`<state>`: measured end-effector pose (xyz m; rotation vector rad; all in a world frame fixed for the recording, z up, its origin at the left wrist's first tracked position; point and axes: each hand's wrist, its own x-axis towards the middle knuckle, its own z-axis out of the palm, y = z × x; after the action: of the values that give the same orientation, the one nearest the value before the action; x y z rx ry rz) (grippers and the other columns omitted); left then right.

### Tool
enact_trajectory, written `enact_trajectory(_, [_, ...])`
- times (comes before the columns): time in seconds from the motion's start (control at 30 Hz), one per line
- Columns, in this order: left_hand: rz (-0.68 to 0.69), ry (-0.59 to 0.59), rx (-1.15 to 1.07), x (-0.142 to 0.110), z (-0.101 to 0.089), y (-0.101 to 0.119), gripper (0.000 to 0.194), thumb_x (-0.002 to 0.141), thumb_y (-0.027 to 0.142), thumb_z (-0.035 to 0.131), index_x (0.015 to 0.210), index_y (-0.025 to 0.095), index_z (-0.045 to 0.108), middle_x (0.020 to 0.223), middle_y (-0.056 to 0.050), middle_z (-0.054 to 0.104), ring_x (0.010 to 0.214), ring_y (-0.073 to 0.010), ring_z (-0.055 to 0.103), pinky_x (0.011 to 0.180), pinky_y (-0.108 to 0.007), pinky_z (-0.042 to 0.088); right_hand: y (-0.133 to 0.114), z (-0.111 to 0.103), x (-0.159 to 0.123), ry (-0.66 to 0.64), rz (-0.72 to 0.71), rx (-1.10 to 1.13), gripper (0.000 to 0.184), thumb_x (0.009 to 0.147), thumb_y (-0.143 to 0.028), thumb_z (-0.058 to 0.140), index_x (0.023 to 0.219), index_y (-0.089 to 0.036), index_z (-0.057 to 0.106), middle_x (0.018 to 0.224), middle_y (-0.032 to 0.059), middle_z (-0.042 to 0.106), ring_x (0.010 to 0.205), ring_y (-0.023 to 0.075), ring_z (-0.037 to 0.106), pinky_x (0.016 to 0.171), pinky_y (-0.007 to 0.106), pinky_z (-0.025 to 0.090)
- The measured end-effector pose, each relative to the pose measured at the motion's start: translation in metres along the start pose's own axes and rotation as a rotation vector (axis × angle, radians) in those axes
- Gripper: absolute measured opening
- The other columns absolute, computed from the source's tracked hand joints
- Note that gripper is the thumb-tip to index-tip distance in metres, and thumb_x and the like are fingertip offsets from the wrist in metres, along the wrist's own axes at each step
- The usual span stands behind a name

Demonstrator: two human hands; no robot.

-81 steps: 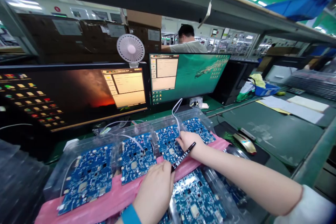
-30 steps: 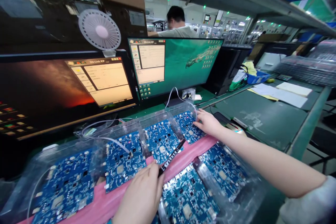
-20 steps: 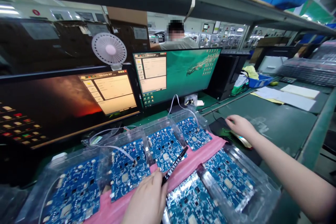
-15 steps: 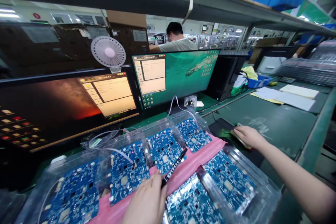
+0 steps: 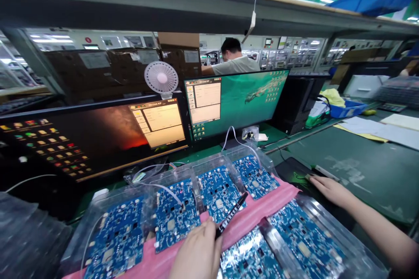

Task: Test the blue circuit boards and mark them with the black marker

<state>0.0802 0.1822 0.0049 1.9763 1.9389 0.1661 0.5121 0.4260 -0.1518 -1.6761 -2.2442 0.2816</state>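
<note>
My left hand (image 5: 198,250) is closed around a black marker pen (image 5: 231,214), whose far end points up and right. It rests over a pink strip (image 5: 262,207) that crosses a clear plastic tray (image 5: 353,255) of blue circuit boards. One board (image 5: 176,209) with a white cable (image 5: 168,191) lies just beyond this hand, and a shiny board (image 5: 252,255) lies to its right. My right hand (image 5: 332,191) lies low over a black mouse pad (image 5: 294,170) with its fingers stretched out. Whatever is under that palm is hidden.
Two monitors (image 5: 235,107) stand behind the tray, with a small white fan (image 5: 161,77) above them. A black computer case (image 5: 299,102), a blue bin (image 5: 348,108) and papers (image 5: 379,128) are at the right. Clear plastic trays (image 5: 29,235) are at the left. A person (image 5: 234,59) sits beyond the monitors.
The whole view has swung left, so the scene sits further right. My right hand has flattened and its fingers have straightened on the pad. My left hand still holds the marker pen.
</note>
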Motion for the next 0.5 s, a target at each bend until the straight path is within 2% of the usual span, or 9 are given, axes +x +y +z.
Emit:
enact_trajectory(0.17, [0.047, 0.078, 0.03, 0.0, 0.008, -0.005, 0.027, 0.086, 0.018, 0.03, 0.103, 0.013, 0.051, 0.101, -0.013, 0.061, 0.096, -0.0225, 0.055, 0.083, -0.036, 0.042, -0.012, -0.009, -0.002, -0.012, 0.005, 0.026, 0.049, 0.079, -0.054, 0.032, 0.096, -0.019, 0.063, 0.106, 0.0078, 0.058, 0.1, 0.0263, 0.053, 0.092, 0.038, 0.04])
enact_trajectory(0.27, [0.059, 0.114, 0.042, -0.001, 0.01, -0.006, 0.026, 0.085, 0.017, 0.031, 0.102, 0.013, 0.051, 0.097, -0.012, 0.062, 0.092, -0.0228, 0.057, 0.079, -0.036, 0.044, -0.025, -0.024, 0.006, 0.053, 0.022, 0.038, 0.05, 0.079, -0.053, 0.032, 0.097, -0.017, 0.061, 0.105, 0.0099, 0.059, 0.098, 0.0281, 0.053, 0.088, 0.041, 0.043])
enact_trajectory(0.33, [0.064, 0.12, 0.028, -0.002, 0.009, -0.006, 0.025, 0.085, 0.016, 0.032, 0.101, 0.013, 0.051, 0.095, -0.012, 0.062, 0.088, -0.0229, 0.058, 0.078, -0.036, 0.045, -0.043, -0.041, 0.013, 0.129, 0.034, 0.046, 0.053, 0.078, -0.053, 0.031, 0.101, -0.014, 0.058, 0.107, 0.0127, 0.057, 0.1, 0.0293, 0.051, 0.089, 0.043, 0.041])
enact_trajectory(0.43, [0.109, 0.189, -0.035, -0.006, 0.003, -0.004, 0.024, 0.086, 0.017, 0.033, 0.102, 0.015, 0.051, 0.096, -0.01, 0.062, 0.089, -0.0217, 0.056, 0.08, -0.037, 0.045, -0.102, -0.076, 0.011, 0.206, -0.007, 0.067, 0.051, 0.08, -0.053, 0.035, 0.11, -0.016, 0.053, 0.111, 0.0098, 0.054, 0.102, 0.0257, 0.05, 0.09, 0.039, 0.04])
enact_trajectory(0.47, [0.149, 0.223, -0.065, -0.007, 0.0, -0.004, 0.024, 0.086, 0.018, 0.034, 0.102, 0.017, 0.051, 0.098, -0.009, 0.061, 0.091, -0.0207, 0.056, 0.081, -0.036, 0.044, -0.13, -0.089, 0.003, 0.214, -0.059, 0.079, 0.048, 0.081, -0.052, 0.037, 0.111, -0.018, 0.052, 0.11, 0.0077, 0.054, 0.1, 0.0236, 0.051, 0.088, 0.035, 0.042])
enact_trajectory(0.5, [0.205, 0.249, -0.094, -0.009, -0.002, -0.004, 0.023, 0.086, 0.018, 0.034, 0.103, 0.019, 0.051, 0.099, -0.007, 0.061, 0.091, -0.0197, 0.055, 0.082, -0.035, 0.044, -0.162, -0.1, -0.007, 0.185, -0.169, 0.094, 0.046, 0.082, -0.05, 0.04, 0.112, -0.018, 0.051, 0.108, 0.0082, 0.055, 0.097, 0.0229, 0.052, 0.085, 0.034, 0.043])
